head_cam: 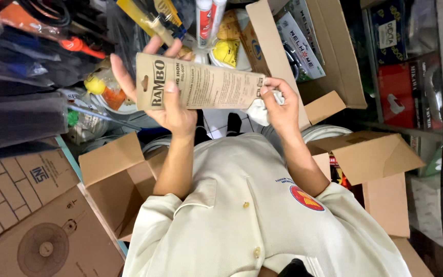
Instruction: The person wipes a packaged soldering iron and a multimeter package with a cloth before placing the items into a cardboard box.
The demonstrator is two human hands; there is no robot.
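Cardboard dominates the frame: open brown boxes (116,179) stand at lower left, another open box (314,46) fills the upper centre-right, and a third (380,169) sits at right with its flaps raised. The view appears inverted, so the person's pale shirt (242,215) occupies the lower centre, with both forearms reaching up toward mid-frame.

Flat printed cartons (21,205), one bearing a fan drawing, lie at lower left. Dark bagged goods (21,66) crowd the upper left. Shelved packages in red and blue (401,77) line the right edge.

Held between the hands at upper centre is a long tan cardboard package card (198,84), kept level and face-on to the camera, judged to be so held for reading its printed back. The left hand (167,102) supports one end, thumb pressed across the face and fingers spread behind. The right hand (280,105) pinches the other end while also bunching a white cloth (260,110) in the palm.

Tubes and small yellow items (216,31) clutter the area just above the card. Boxes hem the person in on both sides.
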